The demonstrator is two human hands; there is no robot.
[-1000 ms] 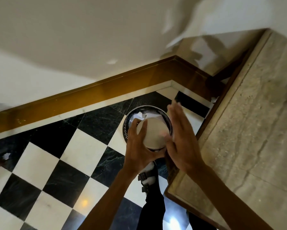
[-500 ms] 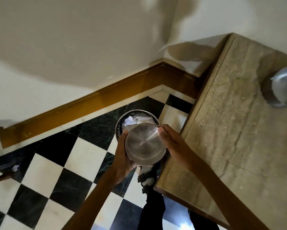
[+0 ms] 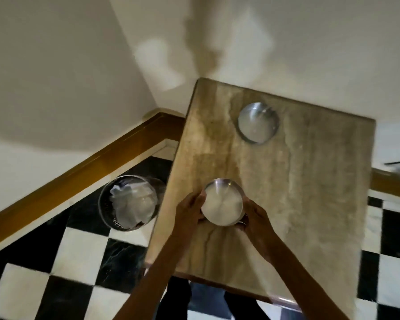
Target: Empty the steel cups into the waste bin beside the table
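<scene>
Both my hands hold one steel cup point(image 3: 222, 202) over the near left part of the marble table point(image 3: 310, 204); its round shiny face looks up at me. My left hand point(image 3: 188, 210) grips its left side and my right hand point(image 3: 255, 217) its right side. A second steel cup point(image 3: 257, 125) stands further back on the table, apart from my hands. The round steel waste bin point(image 3: 106, 204) sits on the floor left of the table, with crumpled white paper point(image 3: 131, 204) inside.
The floor point(image 3: 55, 273) is black and white checkered tile with a brown skirting board point(image 3: 78, 169) along the cream walls. The table's left edge runs close to the bin. My legs show below the table's near edge.
The cup was held over the bin with both hands. It has moved right, and both hands now hold it over the table. The view has swung right, showing the second cup.
</scene>
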